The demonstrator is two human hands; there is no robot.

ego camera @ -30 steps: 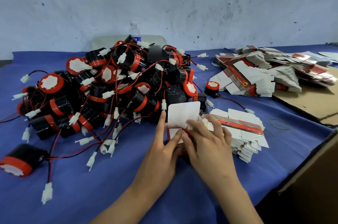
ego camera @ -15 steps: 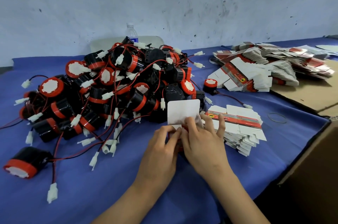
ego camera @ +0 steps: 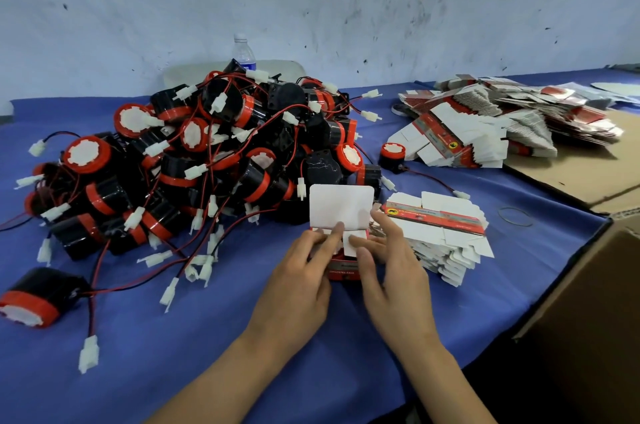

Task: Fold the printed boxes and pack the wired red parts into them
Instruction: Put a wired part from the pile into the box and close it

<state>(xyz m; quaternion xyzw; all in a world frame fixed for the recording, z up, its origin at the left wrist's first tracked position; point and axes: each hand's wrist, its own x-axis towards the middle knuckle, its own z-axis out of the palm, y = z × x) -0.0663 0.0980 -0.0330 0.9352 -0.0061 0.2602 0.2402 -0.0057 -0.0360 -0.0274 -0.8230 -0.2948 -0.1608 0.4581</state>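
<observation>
At lower centre, the left hand (ego camera: 298,280) and right hand (ego camera: 393,280) grip the half-folded printed box (ego camera: 342,269), its white lid flap upright.

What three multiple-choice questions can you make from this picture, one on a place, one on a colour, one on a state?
1. Where does the water bottle stand?
A) behind the pile of wired parts
B) on the cardboard
C) next to the near table edge

2. What colour is the table cloth?
A) green
B) blue
C) grey

3. The left hand and right hand hold a box. How is its big white flap?
A) standing open
B) tucked shut
C) torn off

Answers:
1 A: only the bottle's top shows, above the far side of the pile.
2 B: blue cloth shows all around the pile.
3 A: the flap rises upright above the box, with its plain white side showing.
</observation>
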